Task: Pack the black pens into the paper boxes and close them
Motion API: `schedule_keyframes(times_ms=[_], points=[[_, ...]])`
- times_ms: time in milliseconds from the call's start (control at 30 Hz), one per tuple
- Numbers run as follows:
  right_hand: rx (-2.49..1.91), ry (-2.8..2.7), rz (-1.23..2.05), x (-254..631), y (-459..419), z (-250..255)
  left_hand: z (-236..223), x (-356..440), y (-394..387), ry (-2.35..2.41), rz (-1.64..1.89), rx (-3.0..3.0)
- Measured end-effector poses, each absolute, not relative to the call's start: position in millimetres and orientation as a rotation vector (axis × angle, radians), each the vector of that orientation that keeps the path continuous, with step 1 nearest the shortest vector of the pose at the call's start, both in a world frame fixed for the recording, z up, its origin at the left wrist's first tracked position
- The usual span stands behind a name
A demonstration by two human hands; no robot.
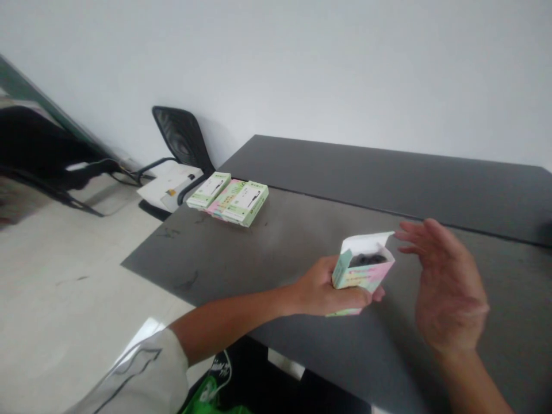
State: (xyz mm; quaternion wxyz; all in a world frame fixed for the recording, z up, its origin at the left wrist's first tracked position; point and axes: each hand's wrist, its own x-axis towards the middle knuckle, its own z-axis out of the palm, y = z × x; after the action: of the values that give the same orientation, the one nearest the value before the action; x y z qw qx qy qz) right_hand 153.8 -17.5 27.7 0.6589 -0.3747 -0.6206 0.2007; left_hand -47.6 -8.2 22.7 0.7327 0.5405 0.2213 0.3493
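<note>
My left hand [332, 290] is wrapped round a small pastel pink and green carton [366, 278], held upright above the dark table. Its top flaps stand up, and something dark shows inside the mouth; I cannot make out what. To the right of the carton is my right hand [448, 282], fingers stretched out and holding nothing. Its fingertips are close to the raised white flap [368, 240]; whether they touch it I cannot tell.
Several similar cartons [245, 204] lie stacked at the left edge of the dark grey table [293, 247]. Behind them stands a black mesh chair [183, 135] with white boxes [170, 184] on its seat. A white wall [345, 69] rises behind the table.
</note>
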Motion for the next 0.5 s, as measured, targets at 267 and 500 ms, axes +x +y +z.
schedule_keyframes(times_ms=[267,500], points=[[-0.958,-1.357,0.816,138.2,-35.3,49.8,3.6,-41.3,-4.2,0.395,0.458,0.870],[-1.087,-1.382,0.948,141.9,-38.6,44.3,-1.7,-41.7,-2.4,0.403,0.401,0.879]])
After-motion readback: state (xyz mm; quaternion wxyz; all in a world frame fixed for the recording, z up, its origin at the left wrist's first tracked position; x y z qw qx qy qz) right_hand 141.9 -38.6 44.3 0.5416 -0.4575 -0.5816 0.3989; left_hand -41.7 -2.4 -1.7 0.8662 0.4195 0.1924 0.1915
